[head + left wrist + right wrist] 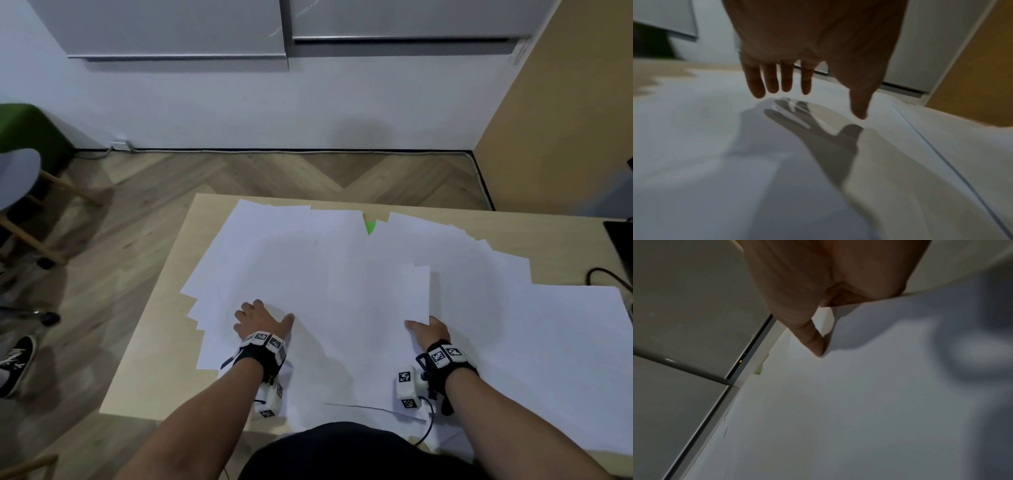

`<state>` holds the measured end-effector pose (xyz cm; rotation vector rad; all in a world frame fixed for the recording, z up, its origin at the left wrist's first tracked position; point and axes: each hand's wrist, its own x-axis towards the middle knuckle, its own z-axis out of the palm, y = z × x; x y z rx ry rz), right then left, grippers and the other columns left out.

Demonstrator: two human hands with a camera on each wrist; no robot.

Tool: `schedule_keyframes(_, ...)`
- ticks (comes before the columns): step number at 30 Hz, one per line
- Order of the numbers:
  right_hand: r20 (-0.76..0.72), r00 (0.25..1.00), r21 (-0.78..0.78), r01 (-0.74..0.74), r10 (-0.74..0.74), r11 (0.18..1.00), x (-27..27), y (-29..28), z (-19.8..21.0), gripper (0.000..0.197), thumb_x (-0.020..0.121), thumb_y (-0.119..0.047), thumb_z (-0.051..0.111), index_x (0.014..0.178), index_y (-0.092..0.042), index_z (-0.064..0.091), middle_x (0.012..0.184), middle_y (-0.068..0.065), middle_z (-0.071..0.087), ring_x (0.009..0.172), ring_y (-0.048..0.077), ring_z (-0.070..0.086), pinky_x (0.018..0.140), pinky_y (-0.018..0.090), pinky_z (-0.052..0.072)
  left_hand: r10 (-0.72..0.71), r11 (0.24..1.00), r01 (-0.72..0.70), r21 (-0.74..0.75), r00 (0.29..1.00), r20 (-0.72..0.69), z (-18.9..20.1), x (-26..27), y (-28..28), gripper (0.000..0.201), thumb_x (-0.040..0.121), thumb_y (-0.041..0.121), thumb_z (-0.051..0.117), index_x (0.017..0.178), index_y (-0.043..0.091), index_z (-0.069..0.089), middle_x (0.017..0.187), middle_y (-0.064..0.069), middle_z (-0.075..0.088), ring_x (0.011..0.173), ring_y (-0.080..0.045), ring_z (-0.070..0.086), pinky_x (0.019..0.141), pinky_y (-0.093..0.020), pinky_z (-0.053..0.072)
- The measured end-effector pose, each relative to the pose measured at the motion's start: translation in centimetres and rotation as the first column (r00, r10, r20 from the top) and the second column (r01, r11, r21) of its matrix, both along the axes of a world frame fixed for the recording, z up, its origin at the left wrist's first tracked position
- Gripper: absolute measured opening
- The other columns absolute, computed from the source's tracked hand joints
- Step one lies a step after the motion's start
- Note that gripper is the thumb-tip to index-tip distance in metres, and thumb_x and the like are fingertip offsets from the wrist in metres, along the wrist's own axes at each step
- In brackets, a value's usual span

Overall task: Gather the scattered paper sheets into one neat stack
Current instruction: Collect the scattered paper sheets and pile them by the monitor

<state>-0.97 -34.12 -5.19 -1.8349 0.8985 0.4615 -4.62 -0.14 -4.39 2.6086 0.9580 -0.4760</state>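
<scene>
Several white paper sheets [308, 267] lie overlapping across most of the light wooden table [154, 342]. My left hand [262, 318] is at the near left of the spread. In the left wrist view the left hand [818, 48] has straight fingers just above the paper [694, 129] and casts a shadow on it. My right hand [430, 330] pinches the near edge of one sheet [416, 294], which stands up from the pile. In the right wrist view the thumb [816, 344] is in front of that sheet [900, 324], and the sheet hides the fingers.
A small green thing [370, 226] peeks out between sheets at the far side. A black cable [606, 274] and a dark object [620, 240] lie at the table's right edge. A chair [17, 178] and someone's shoe [17, 359] are on the floor to the left.
</scene>
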Motion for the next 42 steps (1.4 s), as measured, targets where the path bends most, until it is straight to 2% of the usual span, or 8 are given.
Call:
schedule_keyframes(5, 0.012, 1.000, -0.083, 0.030, -0.029, 0.996, -0.9, 0.0, 1.5, 0.033, 0.088, -0.012, 0.064, 0.118, 0.000, 0.060, 0.113, 0.012, 0.061, 0.107, 0.034, 0.058, 0.087, 0.034, 0.042, -0.250, 0.963, 0.249, -0.104, 0.968, 0.003, 0.4, 2.4, 0.3, 0.120, 0.063, 0.077, 0.069, 0.153, 0.017, 0.017, 0.163, -0.010, 0.006, 0.150, -0.034, 0.003, 0.119, -0.052, 0.021)
schedule_keyframes(7, 0.009, 0.999, -0.101, 0.048, -0.047, 0.994, -1.0, -0.1, 1.2, 0.017, 0.085, -0.012, 0.063, 0.100, -0.004, 0.061, 0.112, 0.016, 0.066, 0.090, 0.029, 0.057, 0.077, 0.030, 0.040, -0.343, 0.931, 0.325, -0.166, 0.935, -0.093, 0.1, 2.7, -1.1, 0.136, 0.060, 0.078, 0.071, 0.157, 0.018, -0.005, 0.163, -0.009, -0.015, 0.150, -0.035, -0.013, 0.119, -0.056, 0.010)
schedule_keyframes(10, 0.010, 0.996, -0.135, 0.085, -0.084, 0.987, -1.4, -0.4, 1.2, 0.021, 0.086, -0.013, 0.062, 0.103, -0.002, 0.059, 0.109, 0.017, 0.063, 0.090, 0.028, 0.053, 0.077, 0.028, 0.037, -0.395, 0.917, 0.370, -0.151, 0.895, -0.204, -0.8, 2.8, -2.7, 0.143, 0.059, 0.075, 0.075, 0.155, 0.018, -0.016, 0.160, -0.012, -0.026, 0.147, -0.040, -0.020, 0.117, -0.062, 0.009)
schedule_keyframes(22, 0.025, 0.997, -0.085, 0.071, -0.069, 0.994, -1.8, -0.3, 1.4, 0.010, 0.084, -0.010, 0.063, 0.093, -0.005, 0.060, 0.088, 0.007, 0.061, 0.083, 0.025, 0.055, 0.074, 0.026, 0.039, -0.320, 0.947, 0.308, -0.088, 0.931, -0.177, -0.3, 3.4, -4.0, 0.121, 0.056, 0.057, 0.076, 0.149, 0.021, 0.006, 0.158, -0.011, -0.003, 0.145, -0.043, -0.002, 0.109, -0.059, 0.031)
schedule_keyframes(28, 0.015, 0.998, -0.088, 0.059, -0.058, 0.994, -1.7, -0.6, 1.0, 0.017, 0.080, -0.014, 0.067, 0.095, -0.006, 0.063, 0.094, 0.008, 0.066, 0.090, 0.028, 0.061, 0.079, 0.028, 0.044, -0.292, 0.956, 0.291, -0.030, 0.937, -0.194, -0.6, 4.0, -4.6, 0.118, 0.047, 0.050, 0.077, 0.141, 0.023, 0.010, 0.145, -0.011, 0.013, 0.132, -0.041, 0.019, 0.090, -0.051, 0.047)
schedule_keyframes(34, 0.016, 1.000, -0.071, 0.010, -0.009, 0.997, -1.2, -0.6, 1.1, 0.019, 0.081, -0.013, 0.064, 0.097, -0.003, 0.060, 0.095, 0.009, 0.063, 0.087, 0.027, 0.057, 0.075, 0.030, 0.042, -0.249, 0.968, 0.249, -0.039, 0.968, -0.009, 1.1, 4.1, -3.2, 0.063, 0.080, 0.033, 0.063, 0.134, 0.017, 0.035, 0.120, -0.008, 0.052, 0.113, -0.031, 0.048, 0.078, -0.037, 0.048)
schedule_keyframes(38, 0.010, 0.999, -0.052, -0.051, 0.052, 0.997, -0.4, 0.0, 1.0, 0.019, 0.082, -0.010, 0.062, 0.074, -0.009, 0.045, 0.078, 0.006, 0.051, 0.073, 0.023, 0.045, 0.065, 0.029, 0.035, -0.298, 0.954, 0.298, -0.043, 0.954, -0.006, 3.7, 4.5, -3.2, 0.025, 0.089, 0.020, 0.053, 0.114, 0.014, 0.051, 0.106, -0.012, 0.064, 0.098, -0.033, 0.062, 0.073, -0.035, 0.046)
schedule_keyframes(42, 0.014, 0.998, 0.008, -0.054, 0.054, 0.999, 0.1, 1.9, 1.3, 0.033, 0.086, -0.002, 0.058, 0.064, -0.017, 0.038, 0.067, -0.001, 0.042, 0.062, 0.018, 0.038, 0.059, 0.028, 0.031, -0.378, 0.919, 0.379, -0.106, 0.925, 0.031, 5.1, 4.0, -6.7, 0.021, 0.091, 0.014, 0.046, 0.109, 0.012, 0.057, 0.105, -0.015, 0.065, 0.095, -0.034, 0.063, 0.072, -0.034, 0.046)
